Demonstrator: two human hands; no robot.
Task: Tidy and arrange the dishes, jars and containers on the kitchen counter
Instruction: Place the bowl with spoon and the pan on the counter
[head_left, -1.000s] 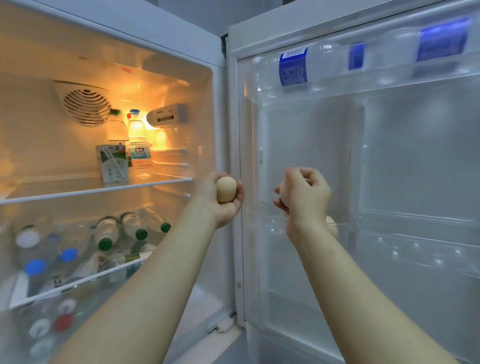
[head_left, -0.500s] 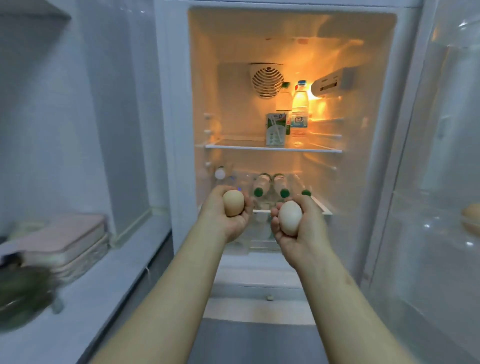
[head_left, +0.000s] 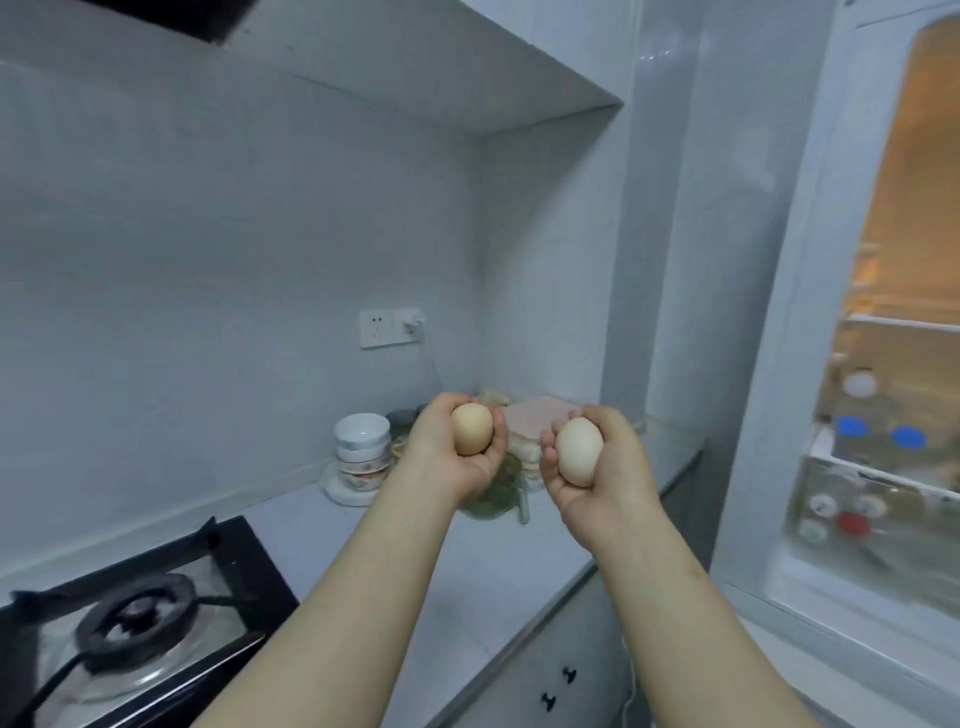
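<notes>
With the left hand (head_left: 441, 460) cupping a tan egg (head_left: 471, 430) and the right hand (head_left: 621, 467) a pale egg (head_left: 579, 452) (both fragile), each should settle gently onto the desk (head_left: 467, 571) beneath them.

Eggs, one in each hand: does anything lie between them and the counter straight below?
Likely. Below the eggs in the left hand and right hand, a green bundle and a pink-lidded box occupy the counter; the stretch towards the hob shows bare.
</notes>
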